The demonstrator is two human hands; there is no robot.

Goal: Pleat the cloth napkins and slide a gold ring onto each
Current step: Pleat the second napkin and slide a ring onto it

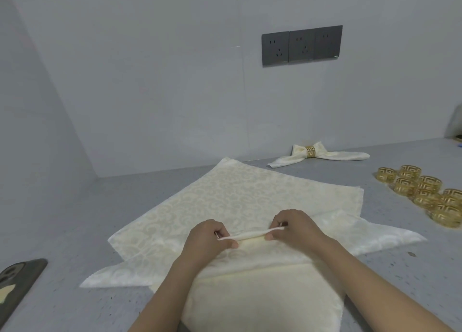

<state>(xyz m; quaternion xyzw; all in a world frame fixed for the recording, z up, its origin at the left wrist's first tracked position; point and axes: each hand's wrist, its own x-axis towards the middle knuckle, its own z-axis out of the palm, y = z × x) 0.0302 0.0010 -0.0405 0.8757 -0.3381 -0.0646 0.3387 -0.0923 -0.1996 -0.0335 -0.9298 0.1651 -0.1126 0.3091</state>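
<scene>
Phone (17, 285) half out of frame

head camera looks forward and down, close above table (75, 219).

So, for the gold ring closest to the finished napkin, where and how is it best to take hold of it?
Probably pinch that gold ring across its band, fingers coming from above and from its far-left side. It lies at the far-left end of the cluster of rings, so that side faces bare table, while another ring crowds its right.
</scene>
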